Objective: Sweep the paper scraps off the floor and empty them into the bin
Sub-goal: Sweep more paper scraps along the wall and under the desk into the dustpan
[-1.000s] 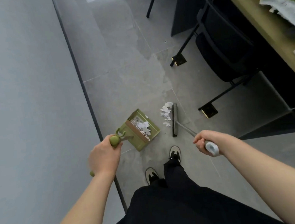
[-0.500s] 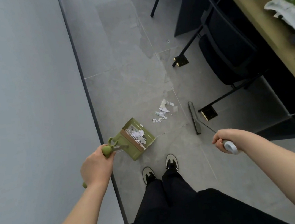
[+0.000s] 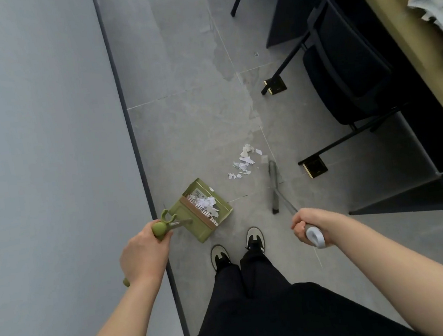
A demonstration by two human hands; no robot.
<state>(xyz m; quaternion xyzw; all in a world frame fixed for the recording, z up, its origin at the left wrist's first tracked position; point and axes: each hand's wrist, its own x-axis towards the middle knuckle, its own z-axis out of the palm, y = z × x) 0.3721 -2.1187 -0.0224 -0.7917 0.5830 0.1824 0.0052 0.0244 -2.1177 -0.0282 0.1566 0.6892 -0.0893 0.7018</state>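
Note:
A green dustpan [image 3: 220, 215] sits on the grey floor near the wall, with white paper scraps [image 3: 206, 202] inside it. My left hand [image 3: 141, 254] grips the dustpan's green handle [image 3: 160, 229]. A small pile of loose paper scraps [image 3: 243, 162] lies on the floor between the dustpan and the broom head [image 3: 274, 188]. The broom head stands just right of the pile, apart from it. My right hand [image 3: 307, 225] grips the broom's grey handle end [image 3: 316, 237]. No bin is in view.
A grey wall [image 3: 41, 162] with a dark skirting runs along the left. Black chairs [image 3: 347, 68] with metal feet and a wooden desk [image 3: 404, 33] with papers stand at the right. My shoes [image 3: 254, 237] are just below the dustpan.
The broom head pulled away from the scraps to the right, leaving a loose pile on the floor. The dustpan shifted slightly towards me with my left hand.

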